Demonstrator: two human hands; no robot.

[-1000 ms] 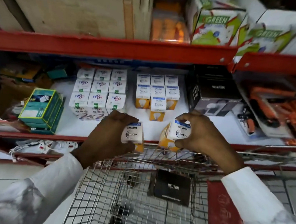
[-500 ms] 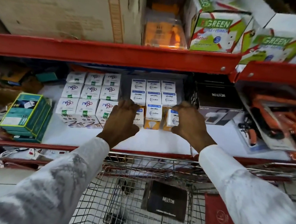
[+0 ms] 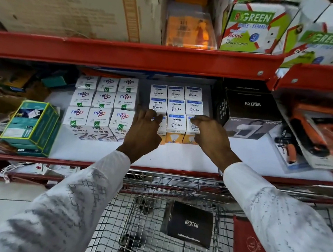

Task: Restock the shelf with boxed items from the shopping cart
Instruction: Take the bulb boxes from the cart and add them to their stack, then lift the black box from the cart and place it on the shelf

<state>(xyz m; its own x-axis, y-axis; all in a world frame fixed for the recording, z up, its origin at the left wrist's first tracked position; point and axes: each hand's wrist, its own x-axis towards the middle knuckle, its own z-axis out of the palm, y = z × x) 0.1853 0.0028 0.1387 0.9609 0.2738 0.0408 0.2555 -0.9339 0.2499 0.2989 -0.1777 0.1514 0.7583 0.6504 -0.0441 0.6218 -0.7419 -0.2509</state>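
Wipro Garnet bulb boxes (image 3: 177, 106): nine counted, three rows of three, upright on the middle shelf (image 3: 178, 158) toward its back, between the white QC boxes and the black Neuton box on the shelf.
Front row: I see the two outer boxes under my hands, the centre one (image 3: 175, 127) free.
Handling, by my judgement: light thin card, fragile bulb inside, crushes if squeezed; take each by its two side faces, near the top.
Left grip (image 3: 144, 131): fingers laid on the front-left box; whether clenched or resting I cannot tell.
Right grip (image 3: 207, 136): fingers curled over the front-right box (image 3: 192, 128); clasp not clear either.
White QC boxes (image 3: 103, 100): nine counted, three by three, left of the Garnet block.
Black Neuton box on the shelf (image 3: 249, 108): one, just right of the Garnet block.
Shopping cart (image 3: 149, 237): below the shelf's front edge; one black Neuton box (image 3: 189, 223) visible inside, possibly other dark items I cannot identify.
Teal boxes (image 3: 30, 126): stacked at the shelf's left end; count unclear.
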